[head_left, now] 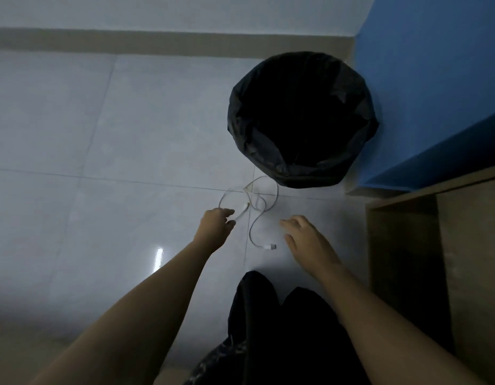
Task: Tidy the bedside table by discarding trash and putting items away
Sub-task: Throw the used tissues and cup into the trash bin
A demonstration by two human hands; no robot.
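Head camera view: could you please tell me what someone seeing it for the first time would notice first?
Most striking is the round bin lined with a black bag, standing on the pale tiled floor beside a blue wall. Just in front of it a white cable lies tangled on the tiles. Both hands reach down to it: the left hand closes on one plug end, while the right hand hovers open beside the other.
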